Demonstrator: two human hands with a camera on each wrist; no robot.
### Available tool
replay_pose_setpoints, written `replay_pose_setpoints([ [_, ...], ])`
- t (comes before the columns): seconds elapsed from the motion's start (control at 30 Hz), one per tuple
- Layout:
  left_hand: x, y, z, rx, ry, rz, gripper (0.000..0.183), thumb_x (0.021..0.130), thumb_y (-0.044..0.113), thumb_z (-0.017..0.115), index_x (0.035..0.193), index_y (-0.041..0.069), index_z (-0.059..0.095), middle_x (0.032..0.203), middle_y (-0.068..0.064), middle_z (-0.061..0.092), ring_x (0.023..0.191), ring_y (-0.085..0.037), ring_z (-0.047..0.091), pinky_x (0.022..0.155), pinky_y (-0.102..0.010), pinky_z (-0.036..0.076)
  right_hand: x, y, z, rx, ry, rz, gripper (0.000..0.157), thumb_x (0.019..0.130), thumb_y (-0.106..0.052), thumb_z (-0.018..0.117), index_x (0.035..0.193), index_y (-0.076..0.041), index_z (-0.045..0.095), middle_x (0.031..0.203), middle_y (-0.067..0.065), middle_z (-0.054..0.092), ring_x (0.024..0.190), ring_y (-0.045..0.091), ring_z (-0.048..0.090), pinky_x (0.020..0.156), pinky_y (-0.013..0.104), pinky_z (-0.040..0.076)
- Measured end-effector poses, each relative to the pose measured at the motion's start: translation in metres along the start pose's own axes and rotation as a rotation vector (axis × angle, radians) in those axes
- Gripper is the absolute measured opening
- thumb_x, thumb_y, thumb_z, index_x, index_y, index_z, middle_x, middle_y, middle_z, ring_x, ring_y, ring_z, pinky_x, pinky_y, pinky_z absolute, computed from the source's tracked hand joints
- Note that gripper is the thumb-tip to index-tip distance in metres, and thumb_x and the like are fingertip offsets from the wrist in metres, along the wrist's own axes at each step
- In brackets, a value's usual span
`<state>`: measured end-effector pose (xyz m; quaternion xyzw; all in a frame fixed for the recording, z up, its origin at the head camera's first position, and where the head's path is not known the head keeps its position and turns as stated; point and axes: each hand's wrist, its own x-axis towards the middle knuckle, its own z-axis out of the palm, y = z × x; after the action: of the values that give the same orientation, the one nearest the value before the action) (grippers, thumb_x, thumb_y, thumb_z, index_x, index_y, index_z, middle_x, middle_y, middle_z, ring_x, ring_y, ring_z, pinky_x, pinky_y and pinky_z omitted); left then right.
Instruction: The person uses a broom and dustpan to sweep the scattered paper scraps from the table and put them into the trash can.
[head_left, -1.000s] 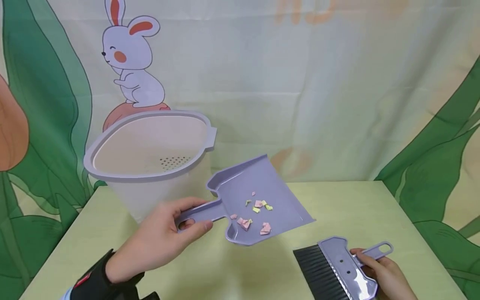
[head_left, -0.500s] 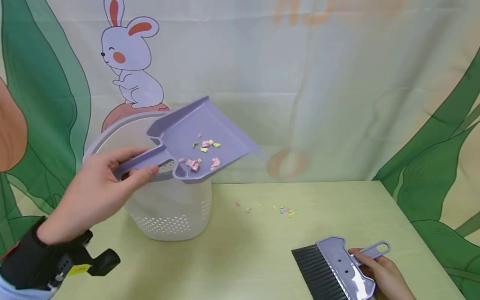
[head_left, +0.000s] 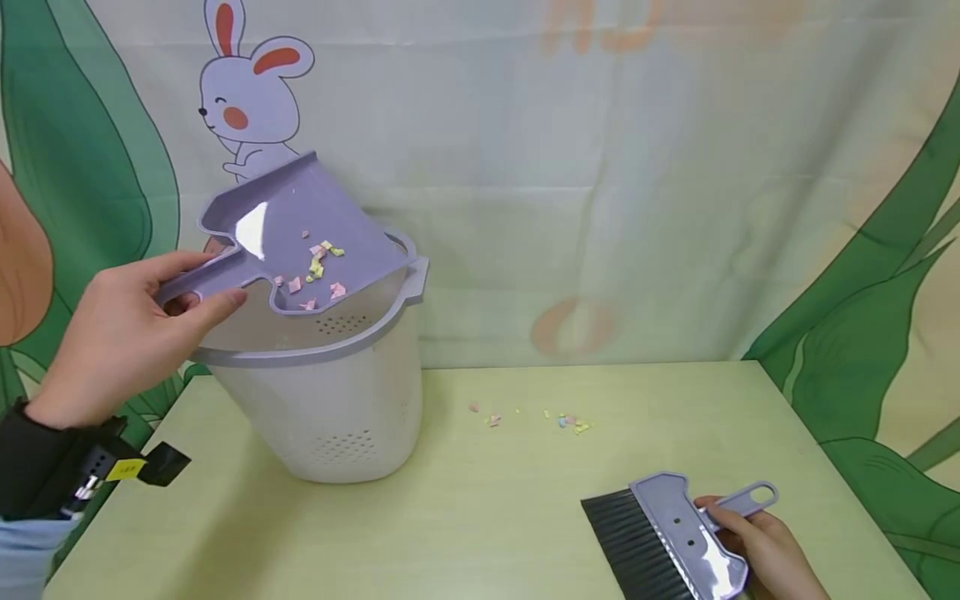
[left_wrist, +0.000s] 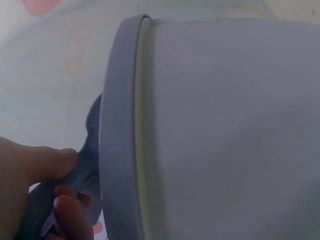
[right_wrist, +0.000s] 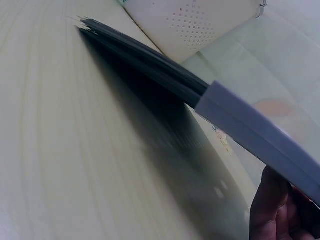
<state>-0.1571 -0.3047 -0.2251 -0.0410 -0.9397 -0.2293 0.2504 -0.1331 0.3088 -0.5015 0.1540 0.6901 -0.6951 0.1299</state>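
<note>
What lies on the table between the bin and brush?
In the head view, the direct path from bin to brush is bare table; small scraps lie farther back.

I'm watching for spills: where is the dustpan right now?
Left of centre in the head view, the dustpan is held in the left hand, above the mouth of the white bin.

From my remote head view, a pale cloth hangs beyond the table, printed with a rabbit left, leaves right.
</note>
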Motion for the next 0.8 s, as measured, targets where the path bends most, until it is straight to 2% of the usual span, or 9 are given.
replay_pose_setpoints([
  [0.2,0.000,-0.012,0.001,0.055,0.063,0.052,0.057,0.094,0.039,0.076,0.146,0.020,0.061,0.091,-0.017,0.071,0.069,0.005,0.046,0.055,-0.018,0.035,0.001,-0.002,0.001,-0.012,0.014,0.017,0.031,0.107,-0.031,0.057,0.124,-0.009,0.070,0.106,-0.002,0.075,0.096,0.016,0.070,0.081,0.036,0.060],
  [0.27,0.000,-0.013,0.002,0.070,0.078,0.073,0.056,0.093,0.035,0.078,0.144,0.019,0.063,0.090,-0.018,0.072,0.069,0.012,0.043,0.056,-0.015,0.035,0.001,-0.002,0.001,-0.015,0.024,0.024,0.033,0.106,-0.032,0.058,0.126,-0.008,0.070,0.106,-0.002,0.075,0.097,0.017,0.070,0.082,0.037,0.060],
  [0.33,0.000,-0.013,0.004,0.083,0.088,0.093,0.057,0.090,0.032,0.081,0.142,0.015,0.064,0.090,-0.019,0.073,0.069,0.015,0.043,0.056,-0.013,0.035,0.001,-0.001,0.000,-0.020,0.025,0.028,0.033,0.106,-0.033,0.058,0.125,-0.010,0.070,0.106,-0.001,0.075,0.096,0.017,0.070,0.081,0.037,0.060],
  [0.4,-0.001,-0.012,0.004,0.107,0.102,0.121,0.058,0.089,0.031,0.082,0.141,0.012,0.066,0.089,-0.020,0.075,0.070,0.007,0.053,0.056,-0.015,0.036,0.002,-0.001,0.000,-0.027,0.029,0.035,0.032,0.106,-0.034,0.058,0.125,-0.011,0.071,0.107,-0.002,0.075,0.096,0.017,0.070,0.080,0.038,0.060],
  [0.47,-0.001,-0.009,0.005,0.142,0.124,0.166,0.058,0.087,0.028,0.085,0.139,0.010,0.067,0.088,-0.020,0.075,0.070,-0.008,0.061,0.055,-0.019,0.037,0.002,-0.001,-0.001,-0.037,0.036,0.044,0.035,0.106,-0.036,0.059,0.127,-0.011,0.070,0.108,-0.001,0.075,0.097,0.018,0.070,0.080,0.039,0.061],
  [0.53,-0.001,-0.007,0.005,0.182,0.152,0.227,0.057,0.084,0.024,0.087,0.136,0.008,0.068,0.088,-0.020,0.076,0.068,-0.024,0.065,0.053,-0.025,0.038,0.002,-0.002,-0.001,-0.046,0.041,0.051,0.039,0.106,-0.037,0.059,0.131,-0.009,0.068,0.111,-0.001,0.075,0.098,0.018,0.070,0.080,0.039,0.061],
  [0.57,0.000,-0.005,0.005,0.202,0.166,0.264,0.057,0.082,0.022,0.088,0.134,0.008,0.069,0.090,-0.019,0.076,0.068,-0.028,0.065,0.052,-0.028,0.039,0.003,-0.002,-0.001,-0.048,0.043,0.054,0.041,0.105,-0.037,0.059,0.133,-0.008,0.067,0.112,0.000,0.075,0.098,0.018,0.070,0.081,0.039,0.061],
  [0.7,-0.002,0.000,0.005,0.280,0.211,0.410,0.058,0.075,0.013,0.092,0.130,0.009,0.072,0.089,-0.016,0.074,0.063,-0.024,0.060,0.050,-0.034,0.040,0.003,-0.002,-0.002,-0.055,0.047,0.059,0.044,0.106,-0.038,0.059,0.135,-0.006,0.065,0.113,0.000,0.075,0.099,0.018,0.069,0.081,0.039,0.061],
  [0.8,-0.004,0.004,0.005,0.340,0.235,0.515,0.061,0.071,0.009,0.094,0.128,0.011,0.073,0.075,-0.010,0.065,0.057,-0.019,0.050,0.047,-0.034,0.036,0.002,-0.003,-0.002,-0.049,0.046,0.060,0.041,0.106,-0.037,0.059,0.132,-0.007,0.067,0.111,0.000,0.075,0.098,0.018,0.070,0.080,0.039,0.061],
])
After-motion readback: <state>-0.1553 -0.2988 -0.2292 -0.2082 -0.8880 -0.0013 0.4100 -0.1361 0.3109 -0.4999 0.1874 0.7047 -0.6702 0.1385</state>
